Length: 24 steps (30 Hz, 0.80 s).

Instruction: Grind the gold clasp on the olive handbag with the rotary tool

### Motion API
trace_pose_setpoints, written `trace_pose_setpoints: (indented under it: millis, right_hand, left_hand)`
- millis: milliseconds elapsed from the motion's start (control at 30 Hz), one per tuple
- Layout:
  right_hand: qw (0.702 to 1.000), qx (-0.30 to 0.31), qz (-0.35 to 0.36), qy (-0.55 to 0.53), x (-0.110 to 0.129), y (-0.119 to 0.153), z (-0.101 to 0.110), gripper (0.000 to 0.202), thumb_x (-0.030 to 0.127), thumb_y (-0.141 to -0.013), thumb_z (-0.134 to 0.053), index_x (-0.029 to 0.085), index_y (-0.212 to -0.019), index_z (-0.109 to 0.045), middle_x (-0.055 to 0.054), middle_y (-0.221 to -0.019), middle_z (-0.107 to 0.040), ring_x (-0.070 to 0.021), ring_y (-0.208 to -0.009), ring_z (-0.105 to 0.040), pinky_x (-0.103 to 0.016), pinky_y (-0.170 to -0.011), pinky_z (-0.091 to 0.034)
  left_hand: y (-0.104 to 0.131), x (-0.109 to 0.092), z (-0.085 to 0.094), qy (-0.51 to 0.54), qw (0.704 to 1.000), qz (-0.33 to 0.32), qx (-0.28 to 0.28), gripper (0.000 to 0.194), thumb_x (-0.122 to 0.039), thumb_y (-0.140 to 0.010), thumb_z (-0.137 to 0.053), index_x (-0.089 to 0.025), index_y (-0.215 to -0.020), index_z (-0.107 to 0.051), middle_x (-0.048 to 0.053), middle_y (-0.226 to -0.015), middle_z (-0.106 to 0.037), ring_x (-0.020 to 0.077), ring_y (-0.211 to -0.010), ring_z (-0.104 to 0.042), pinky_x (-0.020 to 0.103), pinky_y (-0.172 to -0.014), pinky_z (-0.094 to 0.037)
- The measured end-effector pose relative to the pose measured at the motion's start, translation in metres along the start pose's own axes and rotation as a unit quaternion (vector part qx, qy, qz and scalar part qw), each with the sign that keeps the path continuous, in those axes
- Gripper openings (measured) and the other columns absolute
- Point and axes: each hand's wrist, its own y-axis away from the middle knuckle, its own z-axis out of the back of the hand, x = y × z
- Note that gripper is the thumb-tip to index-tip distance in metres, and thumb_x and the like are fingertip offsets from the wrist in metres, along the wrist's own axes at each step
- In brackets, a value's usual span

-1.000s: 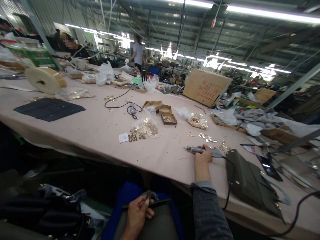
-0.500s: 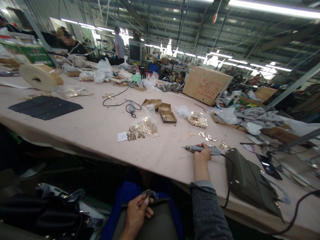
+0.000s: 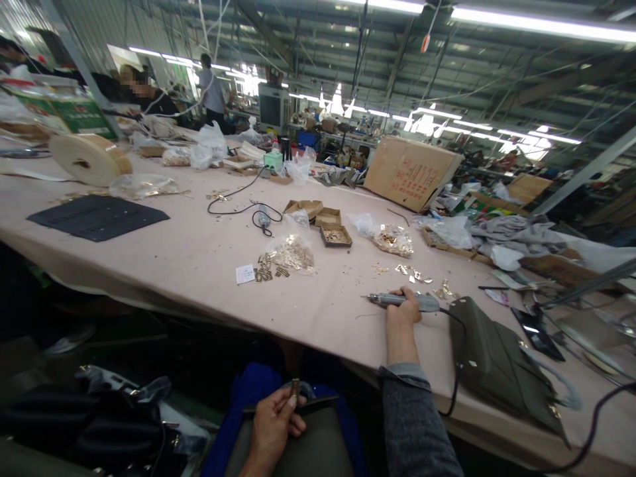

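Observation:
My left hand point(image 3: 275, 421) is closed over my lap, pinching a small brass-coloured metal piece point(image 3: 295, 387) upright between thumb and fingers. Beneath it lies an olive-green bag point(image 3: 315, 444) on my lap. On the table, my right hand point(image 3: 405, 310) is wrapped round a grey electric screwdriver point(image 3: 387, 299), whose thin tip points left. A black cable runs from its rear end. Right of that hand rests another olive-green bag point(image 3: 497, 358). Loose gold metal pieces point(image 3: 413, 273) lie just beyond the screwdriver.
The pink-covered table point(image 3: 199, 278) bears a plastic bag of metal pieces point(image 3: 293, 252), small cardboard boxes point(image 3: 335, 235), black panels point(image 3: 97, 217), a tape roll point(image 3: 89, 159) and a large carton point(image 3: 412, 172). A dark bag point(image 3: 84, 417) is at lower left. A person point(image 3: 212, 93) stands far back.
The standing person in the background has moved left. The view has shifted slightly, so the table's things appear a little lower and further right. Both hands keep their holds.

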Motion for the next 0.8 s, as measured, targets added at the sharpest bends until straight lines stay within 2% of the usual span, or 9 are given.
trace_pose_setpoints:
  millis: [167,467,700,800]
  right_hand:
    - [1.0,0.011,-0.01,-0.006,0.0016,0.0021,0.0016,0.039,0.006,-0.068,-0.074,0.02,-0.086,-0.043,0.001,-0.078,-0.062,-0.0116,-0.055,-0.052,-0.026,-0.044,-0.05]
    - [0.999,0.05,-0.003,-0.004,0.0027,0.0048,0.0047,0.042,0.016,-0.069,-0.081,0.02,-0.087,-0.043,0.004,-0.074,-0.059,-0.0117,-0.053,-0.053,-0.026,-0.046,-0.051]
    - [0.999,0.038,-0.011,-0.03,0.0041,0.0045,0.0035,0.041,0.01,-0.068,-0.079,0.019,-0.088,-0.045,0.004,-0.074,-0.058,-0.0115,-0.054,-0.053,-0.026,-0.047,-0.051]
    - [0.999,0.035,-0.01,-0.017,0.0043,0.005,0.0035,0.04,0.011,-0.07,-0.079,0.019,-0.088,-0.044,0.003,-0.075,-0.059,-0.0114,-0.054,-0.053,-0.026,-0.047,-0.051]
  left_hand:
    - [0.0001,-0.0009,-0.0007,0.005,1.0,-0.004,0.0,0.065,-0.068,-0.064,-0.082,-0.009,-0.09,-0.072,0.016,-0.082,-0.075,0.0185,-0.045,-0.065,0.022,-0.038,-0.049]
    - [0.0017,0.0024,0.0013,-0.008,1.0,-0.008,0.002,0.067,-0.069,-0.068,-0.08,-0.009,-0.096,-0.073,0.011,-0.07,-0.072,0.0188,-0.046,-0.065,0.022,-0.04,-0.049]
    - [0.0007,0.0009,0.0026,0.0,1.0,-0.011,0.002,0.068,-0.068,-0.069,-0.079,-0.008,-0.101,-0.075,0.017,-0.09,-0.076,0.019,-0.053,-0.068,0.023,-0.045,-0.053]
    - [0.002,-0.0015,0.0018,0.0,1.0,-0.001,-0.003,0.071,-0.069,-0.067,-0.08,-0.007,-0.101,-0.075,0.015,-0.079,-0.074,0.0206,-0.053,-0.069,0.024,-0.046,-0.054]
